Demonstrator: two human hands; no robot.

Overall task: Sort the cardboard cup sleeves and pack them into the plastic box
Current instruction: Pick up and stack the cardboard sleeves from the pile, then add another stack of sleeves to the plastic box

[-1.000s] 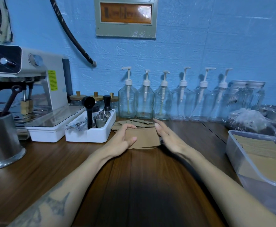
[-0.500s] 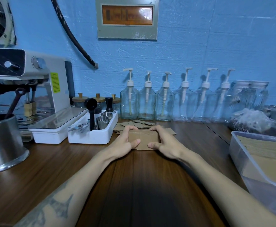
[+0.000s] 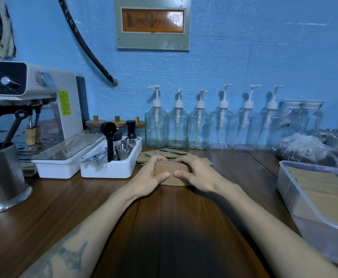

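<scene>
Squaring a small stack of sleeves (image 3: pixel 171 171) on the counter (image 3: pixel 164 227): left hand (image 3: pixel 151 177) and right hand (image 3: pixel 196 174) curl around its ends, gripping it. Next step, judged: lift the stack rightward into the plastic box (image 3: pixel 296 199), which already holds sleeves.

Six pump bottles (image 3: pixel 199 125), two hands (image 3: pixel 148 177)

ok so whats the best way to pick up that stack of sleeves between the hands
Probably by its two short ends, one hand from each side. The stack of sleeves lies flat on the table with its long edge across the view, and the left hand and right hand already cup those ends, thumbs on the near edge. Squeezing inward should keep the sleeves aligned for the plastic box.
</scene>
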